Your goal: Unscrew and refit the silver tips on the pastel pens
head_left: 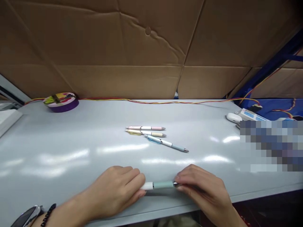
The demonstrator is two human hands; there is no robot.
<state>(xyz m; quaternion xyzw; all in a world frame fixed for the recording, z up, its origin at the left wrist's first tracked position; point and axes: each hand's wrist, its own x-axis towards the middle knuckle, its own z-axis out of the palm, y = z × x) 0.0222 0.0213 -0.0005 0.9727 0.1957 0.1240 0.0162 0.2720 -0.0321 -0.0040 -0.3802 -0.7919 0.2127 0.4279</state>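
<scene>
A white pen with a mint-green grip (163, 184) lies level between my two hands, just above or on the near part of the table. My left hand (120, 189) is closed round its white barrel and hides that end. At the silver tip, the fingers of my right hand (204, 192) pinch the other end. Beyond my hands, three similar pens rest on the table: one with a pink grip (151, 128), one with a cream grip (151, 134) and one with a blue-grey grip (168, 143).
The grey table (94, 176) has its front edge close to me. A round purple box (62, 102) stands at the back left. Red and yellow wires (153, 102) run along the back below cardboard (94, 41). A white mouse-like object (234, 118) and a power strip (252, 115) lie right.
</scene>
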